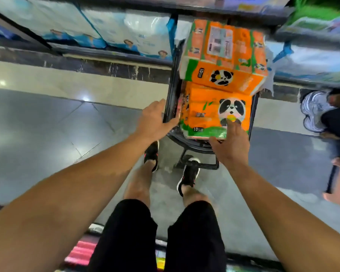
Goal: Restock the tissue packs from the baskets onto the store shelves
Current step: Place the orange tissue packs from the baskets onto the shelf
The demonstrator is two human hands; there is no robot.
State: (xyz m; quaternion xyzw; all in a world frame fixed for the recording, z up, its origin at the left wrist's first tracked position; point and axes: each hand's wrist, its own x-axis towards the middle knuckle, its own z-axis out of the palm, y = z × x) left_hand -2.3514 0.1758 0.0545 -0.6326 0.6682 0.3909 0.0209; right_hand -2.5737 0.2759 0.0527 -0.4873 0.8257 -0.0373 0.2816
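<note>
We look down on a black basket (172, 99) standing on the tiled floor in front of the store shelves (114, 54), with two orange panda-printed tissue packs stacked in it. The near tissue pack (214, 110) lies flat, its long axis running left to right across the basket; the far tissue pack (224, 54) sits on top of it and further back, tilted toward the shelving. The right hand (231, 143) is the closer of the two to the target — its fingers are spread and relaxed, with fingertips touching the near edge and printed face of the near pack, but nothing is yet enclosed. The left hand (155, 120) rests open at the basket's left rim, just beside the pack's left end, and holds nothing. We judge the coming move to turn on this: the pack lies directly beyond both hands, and its length spans the gap between them, so a two-sided grip on its short ends appears the natural lift. White-and-blue packs (132, 38) already fill the low shelf to the left, and another person's shoe (314, 110) shows at far right.
</note>
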